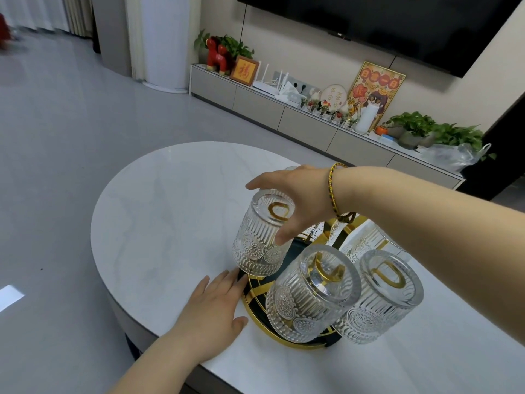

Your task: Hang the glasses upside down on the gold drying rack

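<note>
Nearest me, my left grip (218,305) lies open and flat on the desk (159,211), fingertips against the base rim (284,344) of the gold drying rack (336,233) at about 9 o'clock. My right grip (295,203) reaches over from 3 o'clock and holds the glass (261,237) at the rack's 10 o'clock, thumb down its ribbed side and fingers over the upturned bottom. That glass is mouth down and a gold loop (279,210) shows through its bottom, so I judge it is already over its prong and the step is seating it. The 6 o'clock glass (312,297) and the 4 o'clock glass (377,297) hang close by. I'd lower straight along the prong, brace the base with the left grip so the rack can't tip, and let go only once the weight rests. There may be another glass at 1 o'clock behind my wrist, but it is too hidden to be sure.
</note>
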